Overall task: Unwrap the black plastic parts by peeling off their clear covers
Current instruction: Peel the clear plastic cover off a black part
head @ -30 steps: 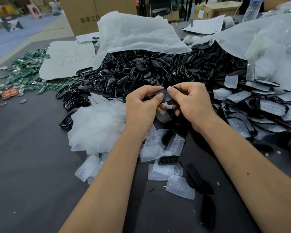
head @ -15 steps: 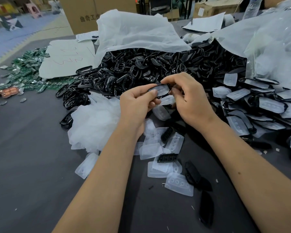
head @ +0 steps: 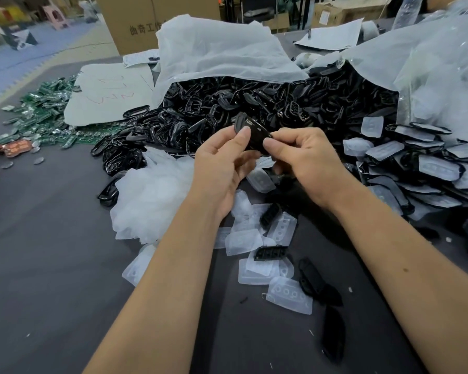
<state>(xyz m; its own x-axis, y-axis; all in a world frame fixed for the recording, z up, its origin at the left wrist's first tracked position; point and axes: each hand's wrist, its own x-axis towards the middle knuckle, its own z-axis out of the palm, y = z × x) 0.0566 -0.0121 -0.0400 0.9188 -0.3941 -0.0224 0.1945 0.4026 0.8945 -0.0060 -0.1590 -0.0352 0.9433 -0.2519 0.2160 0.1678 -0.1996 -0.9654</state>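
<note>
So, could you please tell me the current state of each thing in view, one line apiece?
left hand: pinching the black plastic part.
right hand: pinching the same part's other end.
black plastic part: held between both hands above the table, no cover visible on it.
clear covers: peeled off, lying loose below the hands.
wrapped parts: still covered, piled on the right.
black frames: heaped, spilling from the white bag.

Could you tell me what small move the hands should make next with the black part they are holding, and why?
Probably the right hand should keep its pinch and pull away, peeling the clear cover off the black part while the left hand steadies it. Both hands pinch the part above the table, and bare clear covers lie below them. Whether any film remains is hard to tell.
</note>
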